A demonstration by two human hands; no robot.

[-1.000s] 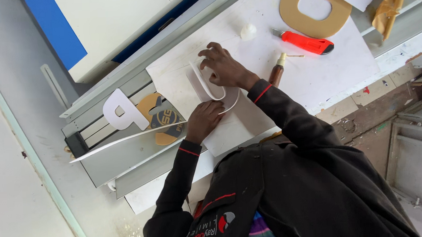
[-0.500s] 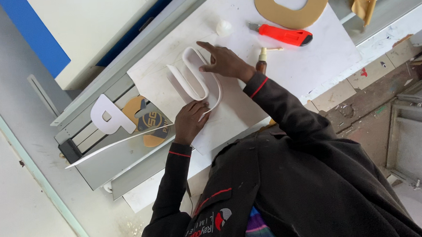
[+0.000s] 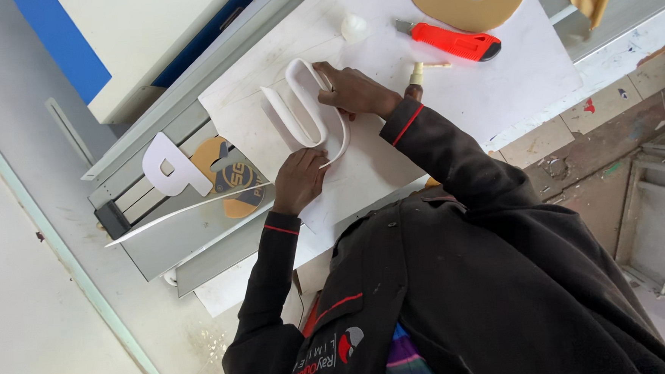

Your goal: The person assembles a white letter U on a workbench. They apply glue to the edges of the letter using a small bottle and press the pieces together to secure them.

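White strip loop on counter, both hands on it, frame centre.
Right hand pinches loop's upper side; left hand closed on its lower end. Red utility knife upper right.

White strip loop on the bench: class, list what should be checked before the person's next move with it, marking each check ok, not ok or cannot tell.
1. Right hand has a grip on the far side of the white strip loop: ok.
2. Left hand is at the loop's near end: ok. Whether it pinches or only presses: cannot tell.
3. Loop lies on the white sheet: ok.
4. Strip ends meet: cannot tell, hidden at the left hand.
5. Orange utility knife lies apart from both hands: ok. Blade retracted: cannot tell.
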